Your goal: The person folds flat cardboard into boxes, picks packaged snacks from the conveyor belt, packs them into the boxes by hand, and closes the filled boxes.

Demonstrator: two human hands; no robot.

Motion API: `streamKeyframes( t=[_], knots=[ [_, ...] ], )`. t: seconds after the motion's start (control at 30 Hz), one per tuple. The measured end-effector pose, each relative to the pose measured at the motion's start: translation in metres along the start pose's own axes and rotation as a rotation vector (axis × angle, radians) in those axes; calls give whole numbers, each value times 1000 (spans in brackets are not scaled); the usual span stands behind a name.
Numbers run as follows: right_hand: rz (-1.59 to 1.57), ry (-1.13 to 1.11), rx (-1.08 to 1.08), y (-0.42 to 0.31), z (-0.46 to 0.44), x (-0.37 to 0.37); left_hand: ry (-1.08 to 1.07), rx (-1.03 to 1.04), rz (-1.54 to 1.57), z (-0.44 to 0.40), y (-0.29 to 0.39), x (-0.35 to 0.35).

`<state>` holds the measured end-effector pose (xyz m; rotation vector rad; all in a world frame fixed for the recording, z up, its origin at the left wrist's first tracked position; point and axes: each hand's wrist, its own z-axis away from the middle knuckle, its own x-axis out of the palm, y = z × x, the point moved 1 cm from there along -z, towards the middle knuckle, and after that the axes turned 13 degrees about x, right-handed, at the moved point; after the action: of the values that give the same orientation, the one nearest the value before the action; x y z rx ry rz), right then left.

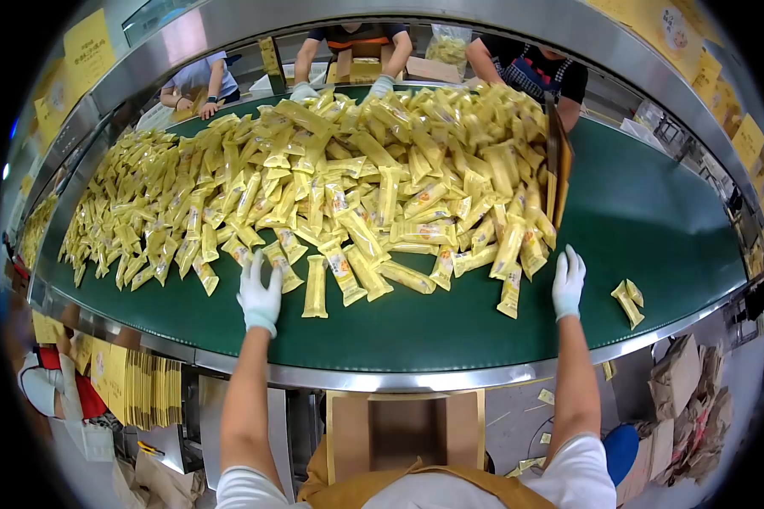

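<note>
A large heap of yellow wrapped snack packets (pixel 388 193) covers much of the green belt (pixel 654 204). My left hand (pixel 260 294), in a white glove, rests at the heap's near edge with fingers spread; whether it touches the packets beside it I cannot tell. My right hand (pixel 569 284), also gloved, is over the belt to the right of the heap, fingers extended and nothing in it. Between the hands, single packets (pixel 315 287) lie along the heap's front.
An open cardboard box (pixel 345 433) stands below the belt's metal edge (pixel 424 381), in front of my body. An upright cardboard panel (pixel 560 165) borders the heap's right side. Two loose packets (pixel 628 305) lie farther right. Co-workers' arms (pixel 306 61) reach in across the belt.
</note>
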<state>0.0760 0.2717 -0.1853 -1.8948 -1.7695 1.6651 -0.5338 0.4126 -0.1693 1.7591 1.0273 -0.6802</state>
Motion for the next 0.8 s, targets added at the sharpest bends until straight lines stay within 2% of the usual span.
streamKeyframes(
  t=[0.03, 0.07, 0.1, 0.13, 0.2, 0.23, 0.27, 0.3, 0.37, 0.43, 0.5, 0.57, 0.6, 0.63, 0.67, 0.7, 0.77, 0.8],
  knots=[
    [-169, -121, 87, 14, -18, 14, -89, -51, 10, -16, -2, 3],
    [-353, -286, 219, 13, -33, 31, -127, 58, -19, -30, -19, 23],
    [-538, -451, 349, 14, -43, 48, -261, -41, -141, -40, 6, 21],
    [-234, -451, 173, 13, -35, 68, -281, -36, -172, -48, 10, 32],
    [389, -298, -202, 10, -19, 108, -332, -29, -217, -52, 36, 42],
    [465, -209, -256, -9, -9, 112, -324, 51, -160, -48, 45, 47],
    [2, -260, 220, -55, -1, 101, -288, 88, -144, -44, 47, 57],
    [-76, -236, 137, -62, 7, 106, -257, 133, -121, -37, 49, 68],
    [24, -132, 79, -58, 37, 128, -161, 262, -112, -27, 48, 76],
    [17, -246, 86, -85, 60, 113, -98, 359, -68, -18, 42, 79],
    [-178, -483, 117, -107, 75, 70, -104, 379, 0, -9, 41, 71],
    [-86, -672, 151, -104, 71, 16, -123, 415, 61, -2, 20, 71],
    [68, -647, 169, -104, 61, -15, -111, 382, 128, 2, 32, 60],
    [138, -493, 166, -82, 49, -32, -96, 345, 193, 7, 43, 49],
    [48, -149, 3, -49, 36, -43, -74, 367, 157, 9, 35, 52],
    [88, 69, -18, -24, 19, -63, -51, 386, 121, 10, 29, 55],
    [338, 387, 193, 36, -23, -108, -72, 392, 85, 10, 38, 55],
    [462, 436, 381, 69, -40, -129, -83, 413, 55, 10, 38, 57]
  ],
)
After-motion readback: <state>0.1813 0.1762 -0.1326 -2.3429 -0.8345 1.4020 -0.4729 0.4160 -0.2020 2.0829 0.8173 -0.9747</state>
